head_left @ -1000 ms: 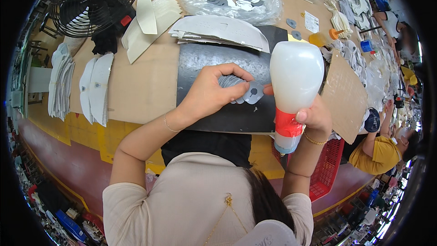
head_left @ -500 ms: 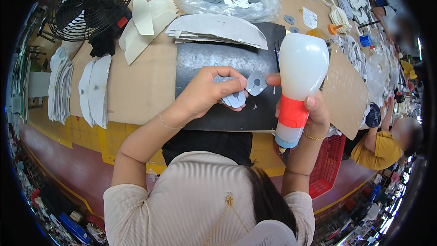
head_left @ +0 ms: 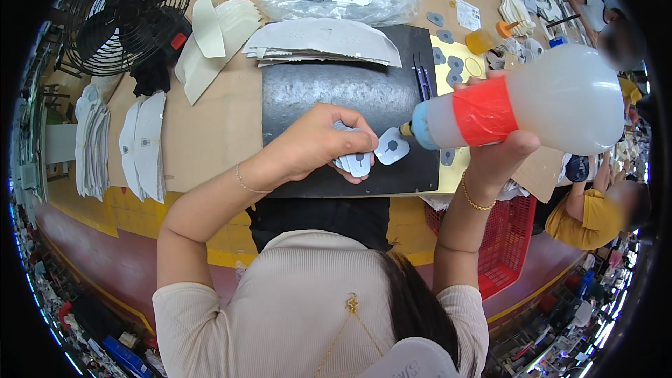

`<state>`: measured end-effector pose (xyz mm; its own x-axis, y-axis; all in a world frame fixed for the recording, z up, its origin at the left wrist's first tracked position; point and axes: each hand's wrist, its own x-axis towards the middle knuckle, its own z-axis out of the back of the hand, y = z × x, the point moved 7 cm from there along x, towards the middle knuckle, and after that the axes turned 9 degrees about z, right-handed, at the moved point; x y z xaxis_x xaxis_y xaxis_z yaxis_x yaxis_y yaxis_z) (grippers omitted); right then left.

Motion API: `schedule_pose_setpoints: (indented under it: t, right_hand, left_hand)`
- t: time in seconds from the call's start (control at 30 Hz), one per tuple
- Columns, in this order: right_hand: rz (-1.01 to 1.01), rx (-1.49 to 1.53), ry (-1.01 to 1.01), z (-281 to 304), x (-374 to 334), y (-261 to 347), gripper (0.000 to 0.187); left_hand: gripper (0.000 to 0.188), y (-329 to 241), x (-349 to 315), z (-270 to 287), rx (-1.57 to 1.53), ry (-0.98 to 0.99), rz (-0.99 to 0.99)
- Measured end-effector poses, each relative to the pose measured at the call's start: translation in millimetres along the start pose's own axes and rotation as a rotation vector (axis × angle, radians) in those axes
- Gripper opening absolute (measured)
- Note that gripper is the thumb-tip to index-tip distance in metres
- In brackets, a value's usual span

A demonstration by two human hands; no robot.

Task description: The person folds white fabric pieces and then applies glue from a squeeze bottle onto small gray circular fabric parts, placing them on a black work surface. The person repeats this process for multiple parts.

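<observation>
My left hand point(head_left: 318, 141) is closed on a small fanned stack of rounded light-grey patches point(head_left: 357, 163), each with a dark keyhole-like mark. One single patch point(head_left: 393, 157) sticks out to the right of its thumb tip, above the black mat point(head_left: 301, 98). Gripped in my right hand point(head_left: 500, 161) is a large translucent squeeze bottle point(head_left: 563, 98) with red tape round its neck and a blue cap. The bottle lies nearly level, its narrow nozzle pointing left at the single patch's upper right edge. Whether nozzle and patch touch, I cannot tell.
A stack of pale curved pieces point(head_left: 325, 38) lies across the mat's far edge, near purple tweezers point(head_left: 423, 80). Grey patches lie on a yellow sheet point(head_left: 458, 108) at right. Beyond are a plastic bag point(head_left: 280, 0) of patches and an orange-tipped bottle point(head_left: 483, 40). A fan point(head_left: 129, 10) stands far left.
The squeeze bottle has tipped from nearly upright, nozzle down, to nearly level with its nozzle at the patch. My right index finger has left the patch's side. The left hand keeps its stack.
</observation>
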<state>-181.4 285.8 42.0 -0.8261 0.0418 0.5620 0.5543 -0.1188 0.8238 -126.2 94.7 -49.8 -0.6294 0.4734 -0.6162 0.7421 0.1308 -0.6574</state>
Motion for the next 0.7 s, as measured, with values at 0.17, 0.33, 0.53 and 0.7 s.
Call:
schedule_pose_setpoints:
  t: [0.17, 0.33, 0.53, 0.7]
  right_hand:
    - [0.009, -0.023, 0.092, -10, -8, 1, 0.098]
    - [0.034, 0.007, 0.166, -15, -13, 3, 0.094]
    - [0.129, -0.065, 0.261, -22, -17, 7, 0.091]
    - [0.191, 0.085, -0.007, 0, -8, 16, 0.083]
  left_hand:
    - [0.012, -2, 0, -6, 0.114, -0.019, 0.008]
    - [0.012, -4, -2, -8, 0.133, -0.016, 0.020]
    - [0.011, -2, -1, -8, 0.149, -0.011, 0.004]
    - [0.010, -3, -5, -9, 0.120, 0.001, 0.003]
